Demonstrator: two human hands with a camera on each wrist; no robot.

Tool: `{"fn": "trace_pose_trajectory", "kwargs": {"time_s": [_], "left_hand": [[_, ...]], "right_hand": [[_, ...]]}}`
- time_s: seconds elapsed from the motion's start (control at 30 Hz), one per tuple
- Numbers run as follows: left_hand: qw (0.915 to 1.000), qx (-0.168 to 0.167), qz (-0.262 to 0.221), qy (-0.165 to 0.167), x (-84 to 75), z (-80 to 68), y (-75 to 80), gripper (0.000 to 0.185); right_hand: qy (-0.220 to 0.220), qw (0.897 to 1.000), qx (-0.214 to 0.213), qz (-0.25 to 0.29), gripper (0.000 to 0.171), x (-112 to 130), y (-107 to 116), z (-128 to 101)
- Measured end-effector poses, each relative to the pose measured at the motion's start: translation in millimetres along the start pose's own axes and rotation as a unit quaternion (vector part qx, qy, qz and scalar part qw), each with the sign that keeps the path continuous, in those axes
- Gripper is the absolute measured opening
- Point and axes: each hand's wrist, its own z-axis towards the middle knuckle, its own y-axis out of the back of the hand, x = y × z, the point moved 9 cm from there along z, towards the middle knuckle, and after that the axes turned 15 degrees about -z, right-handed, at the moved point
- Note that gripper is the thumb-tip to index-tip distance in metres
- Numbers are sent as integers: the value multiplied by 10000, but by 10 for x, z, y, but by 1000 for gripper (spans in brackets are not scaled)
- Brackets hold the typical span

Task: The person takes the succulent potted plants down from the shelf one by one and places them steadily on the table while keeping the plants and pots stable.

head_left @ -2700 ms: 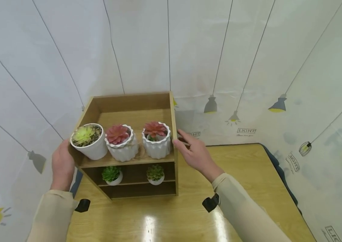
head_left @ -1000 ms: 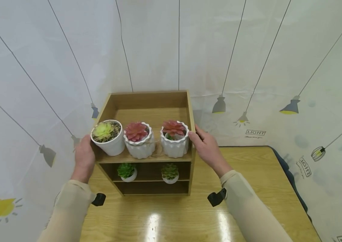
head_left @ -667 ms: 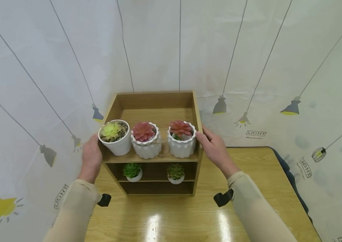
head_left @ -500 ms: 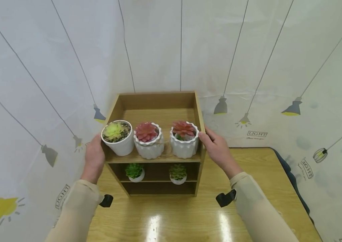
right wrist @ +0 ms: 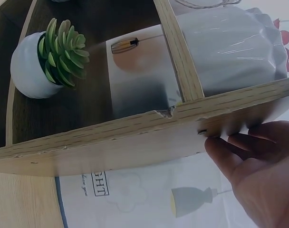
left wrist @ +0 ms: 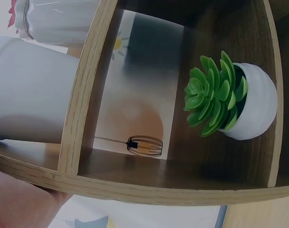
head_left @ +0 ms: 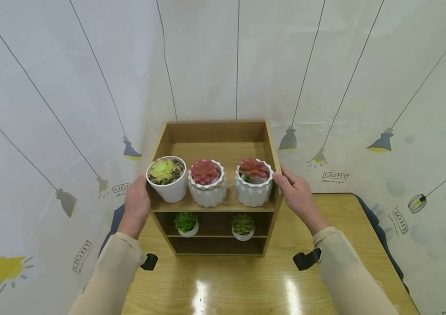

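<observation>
Head view: wood table (head_left: 242, 284) in corner w/ lamp-print white sheets (head_left: 49, 109). L hand (head_left: 137, 205) & R hand (head_left: 298, 197) press flat on shelf unit (head_left: 215, 208) sides, unit at table's back-left. Three potted succulents (head_left: 205, 181) up top, two below.

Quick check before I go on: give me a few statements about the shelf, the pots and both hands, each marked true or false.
1. Three white pots stand on the top board of the wooden shelf. True.
2. The left hand holds the pot with the yellow-green plant. False: it rests against the shelf's left side panel.
3. The right hand touches the shelf's right side panel. True.
4. The lower compartment holds three small pots. False: two show there, the left small green plant and the right small green plant.
5. The shelf stands on a wooden table. True.
</observation>
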Motion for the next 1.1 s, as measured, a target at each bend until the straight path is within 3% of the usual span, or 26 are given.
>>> {"fn": "trace_pose_trajectory", "kwargs": {"time_s": [0.53,1.1], "left_hand": [[9992,355,-88,-164,73,41,-13,63],[9938,642,-464,-778,21,65,-47,56]], "right_hand": [[-118,9998,167,88,57,-20,-45,-21],[-783,9966,228,95,66,-101,-69,-61]]}}
